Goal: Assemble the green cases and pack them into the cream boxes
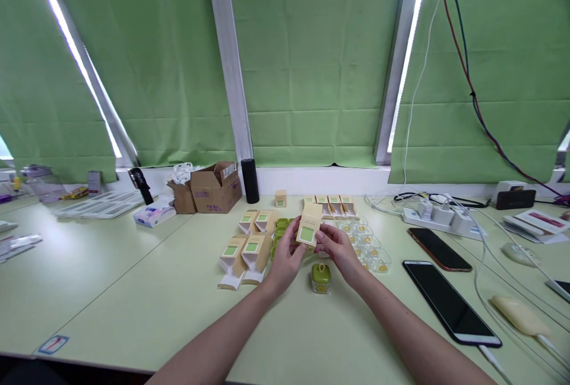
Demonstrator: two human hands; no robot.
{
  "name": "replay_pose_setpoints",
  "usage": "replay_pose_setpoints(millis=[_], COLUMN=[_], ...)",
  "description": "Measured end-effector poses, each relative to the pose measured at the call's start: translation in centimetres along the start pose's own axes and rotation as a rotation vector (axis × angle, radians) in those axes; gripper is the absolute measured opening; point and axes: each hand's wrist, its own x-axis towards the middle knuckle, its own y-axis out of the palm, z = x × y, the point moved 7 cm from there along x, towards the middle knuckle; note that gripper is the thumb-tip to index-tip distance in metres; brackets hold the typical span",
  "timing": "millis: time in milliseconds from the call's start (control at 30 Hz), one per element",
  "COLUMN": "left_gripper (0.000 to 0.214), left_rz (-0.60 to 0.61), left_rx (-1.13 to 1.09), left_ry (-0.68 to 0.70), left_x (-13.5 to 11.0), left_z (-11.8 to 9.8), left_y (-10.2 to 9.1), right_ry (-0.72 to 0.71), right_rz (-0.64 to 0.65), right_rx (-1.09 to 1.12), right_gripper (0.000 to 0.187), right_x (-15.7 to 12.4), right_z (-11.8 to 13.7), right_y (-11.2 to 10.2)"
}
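Both hands hold one small tan cardboard box [310, 218] with a green label, raised over the middle of the table. My left hand [286, 258] grips its left side, and my right hand [342, 249] pinches its lower right edge. Just below the hands stands a small clear container with a green lid [321, 278] and a pale ring on top. Several similar tan boxes [256, 247] with flaps open stand to the left. Green lids [279, 230] sit behind my left hand, partly hidden. Clear containers with yellow centres [366, 245] are grouped to the right of my right hand.
More tan boxes [335, 205] stand at the back, one box [280, 198] apart. A brown carton [216, 188], a black cylinder [250, 180] and a tissue pack [155, 214] are at back left. Phones [449, 302], cables and a power strip [440, 218] lie at right.
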Motion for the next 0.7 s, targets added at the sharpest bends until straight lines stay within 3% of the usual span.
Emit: replay_pose_setpoints(millis=[233, 700], left_gripper=[0.064, 0.074], left_rz=[0.02, 0.018], left_rx=[-0.034, -0.04], left_ry=[0.001, 0.015], left_x=[-0.17, -0.48], left_z=[-0.53, -0.33], left_y=[0.38, 0.19], right_ry=[-0.037, -0.013], right_rz=[0.001, -0.053], right_rx=[-0.063, -0.037], right_gripper=[0.049, 0.056], right_x=[-0.7, -0.76], right_z=[0.96, 0.24], right_y=[0.4, 0.51])
